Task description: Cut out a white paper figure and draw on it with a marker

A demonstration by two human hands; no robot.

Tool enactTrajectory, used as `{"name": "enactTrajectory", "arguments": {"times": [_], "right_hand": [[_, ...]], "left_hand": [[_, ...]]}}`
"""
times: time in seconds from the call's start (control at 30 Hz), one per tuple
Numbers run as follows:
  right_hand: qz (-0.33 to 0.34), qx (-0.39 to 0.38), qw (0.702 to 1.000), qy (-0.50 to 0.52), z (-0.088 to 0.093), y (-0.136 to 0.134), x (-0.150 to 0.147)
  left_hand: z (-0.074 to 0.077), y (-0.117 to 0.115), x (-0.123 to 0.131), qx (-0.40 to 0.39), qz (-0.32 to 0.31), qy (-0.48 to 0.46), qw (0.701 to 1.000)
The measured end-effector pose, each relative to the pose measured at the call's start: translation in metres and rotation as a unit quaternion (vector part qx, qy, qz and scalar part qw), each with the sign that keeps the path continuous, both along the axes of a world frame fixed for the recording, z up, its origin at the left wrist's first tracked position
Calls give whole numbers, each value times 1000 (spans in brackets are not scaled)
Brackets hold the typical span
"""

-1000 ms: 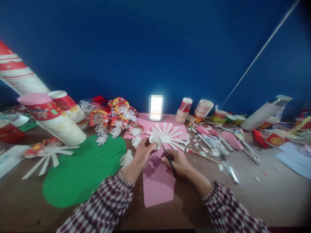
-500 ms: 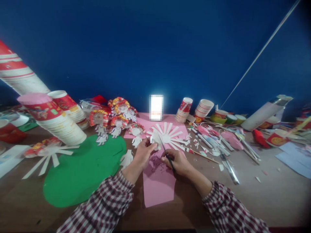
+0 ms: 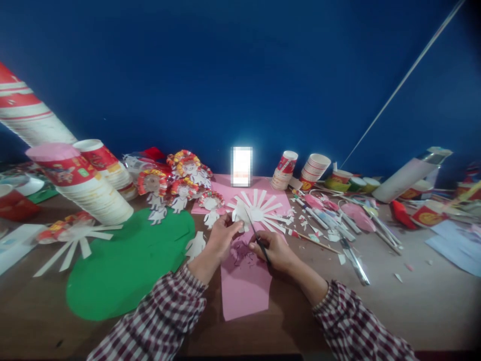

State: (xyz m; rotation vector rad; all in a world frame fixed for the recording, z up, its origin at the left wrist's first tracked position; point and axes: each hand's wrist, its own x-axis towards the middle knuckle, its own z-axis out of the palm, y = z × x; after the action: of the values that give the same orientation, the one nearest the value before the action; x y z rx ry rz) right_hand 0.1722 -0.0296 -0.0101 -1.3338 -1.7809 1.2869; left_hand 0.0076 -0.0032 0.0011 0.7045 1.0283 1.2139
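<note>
Small white paper cutout [image 3: 240, 213] seems rounded, beside dark scissors [image 3: 255, 232].

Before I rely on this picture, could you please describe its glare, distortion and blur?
In the head view, glare haloes a pixelated white panel against the blue backdrop; in that same head view, the far-left cup stack leans and looks stretched, probably lens distortion; head view again, the scissors in the right hand look slightly soft.

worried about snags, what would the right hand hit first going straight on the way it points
Probably the white paper piece in the left hand, as the right hand and its scissors point that way, though depth is unclear.
</note>
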Motion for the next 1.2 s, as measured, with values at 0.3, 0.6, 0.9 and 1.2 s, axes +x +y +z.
{"name": "enactTrajectory", "arguments": {"times": [0.3, 0.6, 0.9, 1.2], "right_hand": [[5, 13, 1000, -18, 1, 1, 1], [10, 22, 999, -24, 1, 1, 2], [12, 30, 999, -43, 3, 2, 2], [7, 27, 999, -43, 5, 1, 1]], "left_hand": [[-2, 1, -1, 11, 3, -7, 1000], [1, 0, -2, 1, 1, -9, 1000], [-2, 3, -3, 17, 3, -4, 1000], [-3, 3, -5, 10, 4, -11, 1000]]}}
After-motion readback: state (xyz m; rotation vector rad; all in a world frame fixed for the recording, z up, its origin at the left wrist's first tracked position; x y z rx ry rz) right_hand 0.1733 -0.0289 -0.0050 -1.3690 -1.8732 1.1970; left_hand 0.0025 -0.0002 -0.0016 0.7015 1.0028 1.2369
